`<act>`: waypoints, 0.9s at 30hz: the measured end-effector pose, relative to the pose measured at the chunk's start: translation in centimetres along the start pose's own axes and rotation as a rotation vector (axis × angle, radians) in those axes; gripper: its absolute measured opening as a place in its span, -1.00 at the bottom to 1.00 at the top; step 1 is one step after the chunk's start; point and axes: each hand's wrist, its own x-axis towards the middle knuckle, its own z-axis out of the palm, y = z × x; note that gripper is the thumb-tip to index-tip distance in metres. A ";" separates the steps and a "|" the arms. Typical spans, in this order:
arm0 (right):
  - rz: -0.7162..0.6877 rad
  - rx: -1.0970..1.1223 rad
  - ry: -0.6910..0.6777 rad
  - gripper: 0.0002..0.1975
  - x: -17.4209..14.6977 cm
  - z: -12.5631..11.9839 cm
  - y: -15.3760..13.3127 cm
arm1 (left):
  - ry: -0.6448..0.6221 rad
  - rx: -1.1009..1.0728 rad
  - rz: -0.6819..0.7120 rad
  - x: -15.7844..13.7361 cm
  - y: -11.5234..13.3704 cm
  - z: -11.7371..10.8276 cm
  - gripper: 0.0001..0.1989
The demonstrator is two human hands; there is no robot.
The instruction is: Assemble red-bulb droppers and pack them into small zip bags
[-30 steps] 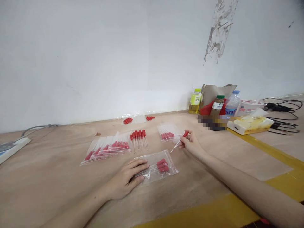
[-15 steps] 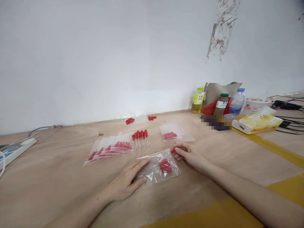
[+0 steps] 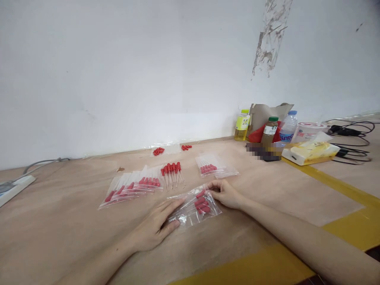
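A clear zip bag (image 3: 190, 217) lies in front of me, with several red-bulbed glass droppers (image 3: 202, 206) inside. My left hand (image 3: 158, 221) holds the bag's left end, its fingers on the upper side and the thumb on the lower. At the bag's right-hand mouth, my right hand (image 3: 222, 192) pinches one more dropper (image 3: 200, 194) by its red bulb. That dropper's glass tube points left into the bag, and its bulb is now within the mouth. Beyond the bag, several loose droppers (image 3: 171, 170) lie side by side, bulbs away from me.
Overlapping filled bags (image 3: 130, 188) lie left; another filled bag (image 3: 209, 167) lies right. Red bulbs (image 3: 158, 151) sit in plastic near the wall. Bottles (image 3: 242, 126), a tissue pack (image 3: 310, 152) and cables (image 3: 350, 144) stand far right. A power strip (image 3: 18, 189) lies far left.
My right hand has moved left and pushed the dropper further into the bag, bulb included. My left hand keeps its place on the bag. The view has shifted slightly.
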 end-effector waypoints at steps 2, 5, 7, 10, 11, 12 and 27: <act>0.041 -0.006 0.108 -0.76 0.3 0.5 0.6 | 0.004 0.000 0.005 0.0 0.0 0.0 -0.51; -0.027 -0.076 0.079 -0.81 0.5 0.6 1.1 | 0.017 0.001 0.009 0.0 0.0 0.1 -0.52; -0.116 -0.118 -0.033 -0.84 0.4 0.2 0.8 | 0.013 0.002 0.011 0.0 0.0 0.1 -0.55; -0.166 -0.167 -0.134 -0.85 0.1 -0.9 0.1 | -0.013 0.010 0.018 0.1 -0.1 0.1 -0.58; -0.141 -0.188 -0.122 -0.85 0.0 -1.4 -0.1 | -0.023 0.013 0.019 0.2 -0.2 0.1 -0.59; -0.106 -0.213 -0.087 -0.85 0.1 -1.9 -0.3 | -0.031 0.016 0.019 0.2 -0.2 0.1 -0.60; 0.092 -0.329 0.355 -0.71 12.9 3.3 -1.4 | 0.035 -0.056 0.024 0.3 0.8 -0.3 -0.69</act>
